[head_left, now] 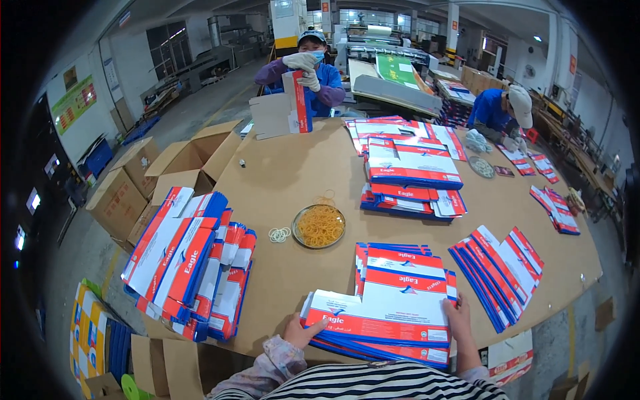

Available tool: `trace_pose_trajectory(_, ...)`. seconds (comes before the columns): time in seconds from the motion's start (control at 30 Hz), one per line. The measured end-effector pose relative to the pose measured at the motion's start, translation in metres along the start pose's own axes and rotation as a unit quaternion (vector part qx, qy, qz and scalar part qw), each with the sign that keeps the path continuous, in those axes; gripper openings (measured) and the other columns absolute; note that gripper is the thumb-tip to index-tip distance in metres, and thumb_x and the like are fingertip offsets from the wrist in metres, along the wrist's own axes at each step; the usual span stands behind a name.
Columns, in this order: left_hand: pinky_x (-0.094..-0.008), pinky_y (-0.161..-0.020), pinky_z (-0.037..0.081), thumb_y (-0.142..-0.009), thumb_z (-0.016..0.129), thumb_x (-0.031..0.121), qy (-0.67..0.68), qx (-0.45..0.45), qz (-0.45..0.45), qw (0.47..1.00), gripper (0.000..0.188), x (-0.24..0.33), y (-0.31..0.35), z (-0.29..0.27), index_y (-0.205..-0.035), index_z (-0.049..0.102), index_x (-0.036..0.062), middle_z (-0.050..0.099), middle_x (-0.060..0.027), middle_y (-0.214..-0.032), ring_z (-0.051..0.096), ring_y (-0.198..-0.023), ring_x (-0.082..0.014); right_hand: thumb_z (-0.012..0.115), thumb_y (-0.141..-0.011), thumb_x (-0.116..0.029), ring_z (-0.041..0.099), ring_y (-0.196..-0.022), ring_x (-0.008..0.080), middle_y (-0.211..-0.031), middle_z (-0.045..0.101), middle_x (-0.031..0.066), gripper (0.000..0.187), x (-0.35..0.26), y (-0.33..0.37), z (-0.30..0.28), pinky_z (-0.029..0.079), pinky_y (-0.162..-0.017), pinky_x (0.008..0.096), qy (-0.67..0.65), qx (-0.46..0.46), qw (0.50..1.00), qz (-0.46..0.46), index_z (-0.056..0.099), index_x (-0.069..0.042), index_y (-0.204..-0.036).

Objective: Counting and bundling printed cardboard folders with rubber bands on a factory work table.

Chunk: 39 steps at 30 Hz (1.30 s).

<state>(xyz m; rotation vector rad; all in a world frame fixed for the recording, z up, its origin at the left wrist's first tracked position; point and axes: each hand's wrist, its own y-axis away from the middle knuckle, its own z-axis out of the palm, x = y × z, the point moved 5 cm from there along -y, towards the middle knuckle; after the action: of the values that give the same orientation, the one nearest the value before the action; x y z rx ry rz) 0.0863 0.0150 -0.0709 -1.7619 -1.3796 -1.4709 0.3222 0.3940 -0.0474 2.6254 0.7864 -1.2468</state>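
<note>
The left hand (304,331) and right hand (460,319) hold a pile of flat boxes (390,308), fingers (318,327) pinching its sides. Rubber bands (321,225) fill a dish (320,247) on the tabletop (267,177).

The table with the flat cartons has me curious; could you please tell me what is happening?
The person's left hand grips the left edge of a flat carton stack, thumb on top, while the right hand is against its right edge. Beyond it to the left, a round dish holds orange rubber bands. Across the table, a gloved co-worker holds up another carton.
</note>
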Motion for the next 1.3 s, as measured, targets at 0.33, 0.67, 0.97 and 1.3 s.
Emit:
trace_pose_trajectory(0.33, -0.0359, -0.098, 0.045, -0.074, 0.083, 0.044, 0.026, -0.173, -0.059, 0.983, 0.080, -0.014, 0.019, -0.021, -0.126, 0.047, -0.0047, 0.059, -0.0173, -0.118, 0.057, -0.109, -0.0217, 0.069, -0.087, -0.014, 0.065, -0.094, 0.0196, -0.111, 0.065, 0.0135, 0.049, -0.015, 0.021, 0.022, 0.053, -0.083, 0.0329, -0.311, -0.224, 0.914, 0.132, 0.047, 0.001, -0.128)
trace_pose_trajectory(0.67, -0.0357, -0.099, 0.046, -0.083, 0.078, 0.027, 0.159, -0.209, 0.023, 0.965, 0.066, 0.028, 0.031, -0.022, -0.131, 0.045, -0.0029, 0.061, -0.0134, -0.118, 0.055, -0.113, -0.0195, 0.066, -0.087, -0.008, 0.064, -0.098, 0.0195, -0.115, 0.062, 0.0139, 0.046, -0.042, 0.024, 0.030, 0.055, -0.083, 0.0358, -0.369, -0.198, 0.901, 0.118, 0.047, -0.002, -0.129)
trace_pose_trajectory(0.97, -0.0349, -0.100, 0.045, -0.069, 0.088, 0.013, 0.195, -0.149, 0.195, 0.950, 0.086, 0.090, 0.003, -0.053, -0.138, 0.038, 0.0001, 0.054, -0.0126, -0.129, 0.055, -0.116, -0.0191, 0.069, -0.082, -0.008, 0.061, -0.106, 0.0195, -0.119, 0.062, 0.0085, 0.057, -0.111, -0.014, -0.010, 0.051, -0.090, 0.0337, -0.485, -0.073, 0.869, -0.058, 0.046, 0.000, -0.134)
trace_pose_trajectory(1.3, -0.0358, -0.101, 0.043, -0.049, 0.098, 0.031, 0.033, -0.143, 0.248, 0.958, 0.114, -0.006, -0.036, -0.020, -0.141, 0.038, -0.0003, 0.054, -0.0114, -0.126, 0.054, -0.116, -0.0228, 0.089, -0.064, -0.016, 0.057, -0.114, 0.0217, -0.124, 0.061, 0.0082, 0.082, -0.033, 0.013, 0.040, 0.046, -0.099, 0.0407, -0.355, -0.301, 0.885, 0.022, 0.048, -0.003, -0.134)
